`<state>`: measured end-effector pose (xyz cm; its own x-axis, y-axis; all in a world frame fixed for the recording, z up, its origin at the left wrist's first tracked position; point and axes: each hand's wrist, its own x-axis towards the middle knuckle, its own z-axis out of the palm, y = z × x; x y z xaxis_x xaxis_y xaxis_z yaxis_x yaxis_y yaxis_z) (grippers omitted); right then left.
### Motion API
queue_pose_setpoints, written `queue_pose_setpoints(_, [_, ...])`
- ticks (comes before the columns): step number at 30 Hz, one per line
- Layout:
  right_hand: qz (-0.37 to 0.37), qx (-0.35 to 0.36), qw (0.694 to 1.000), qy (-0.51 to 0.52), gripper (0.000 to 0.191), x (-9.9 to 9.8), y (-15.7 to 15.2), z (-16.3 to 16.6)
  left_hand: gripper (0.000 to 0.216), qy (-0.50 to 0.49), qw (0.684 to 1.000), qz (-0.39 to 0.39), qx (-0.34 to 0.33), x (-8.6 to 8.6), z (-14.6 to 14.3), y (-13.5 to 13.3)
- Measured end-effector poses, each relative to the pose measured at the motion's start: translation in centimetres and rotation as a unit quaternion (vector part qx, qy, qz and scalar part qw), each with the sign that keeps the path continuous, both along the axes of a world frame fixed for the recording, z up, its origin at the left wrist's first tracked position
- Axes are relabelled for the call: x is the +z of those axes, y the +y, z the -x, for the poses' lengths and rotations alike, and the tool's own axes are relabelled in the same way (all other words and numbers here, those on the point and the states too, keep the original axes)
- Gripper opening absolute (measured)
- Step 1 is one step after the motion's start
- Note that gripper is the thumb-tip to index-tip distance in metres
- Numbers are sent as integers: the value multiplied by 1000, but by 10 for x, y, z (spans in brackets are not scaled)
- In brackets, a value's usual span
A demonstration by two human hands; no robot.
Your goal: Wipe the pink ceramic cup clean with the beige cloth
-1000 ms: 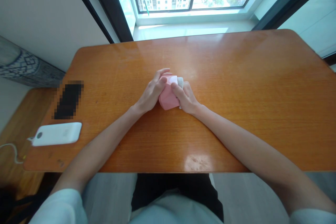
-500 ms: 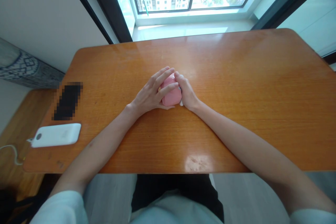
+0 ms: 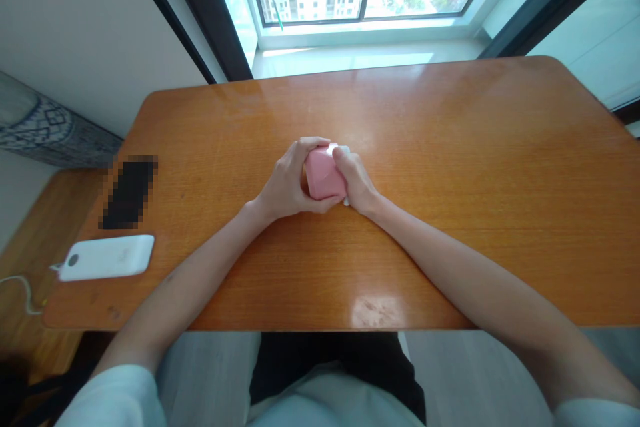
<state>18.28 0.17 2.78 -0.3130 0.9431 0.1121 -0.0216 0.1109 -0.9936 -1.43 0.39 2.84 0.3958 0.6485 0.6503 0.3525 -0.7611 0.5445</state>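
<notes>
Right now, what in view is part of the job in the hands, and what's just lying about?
In the job:
- pink object, held between left hand and right hand
- pale piece at the right hand, mostly hidden; can't tell what it is

Apparently just lying about, table's left end:
- white device
- dark pixelated item

Table mid-frame: wood grain, glossy varnish. Pink item at centre: smooth, slight sheen. Lower-left white device: smooth, plastic-looking; sleeve below, matt cloth.
</notes>
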Motion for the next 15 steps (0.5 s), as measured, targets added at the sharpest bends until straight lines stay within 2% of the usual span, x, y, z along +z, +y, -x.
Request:
queue_pose_setpoints(8, [-34,23,999,-3,73,1,1,-1,85,-32,986,165,1,10,-1,-4])
queue_pose_setpoints(12, [-71,34,997,-20,72,11,-4,-2,73,-60,960,275,-11,11,1,-1])
queue_pose_setpoints(15, [-89,50,994,-24,70,16,-6,-2,73,-81,938,336,-9,8,0,0])
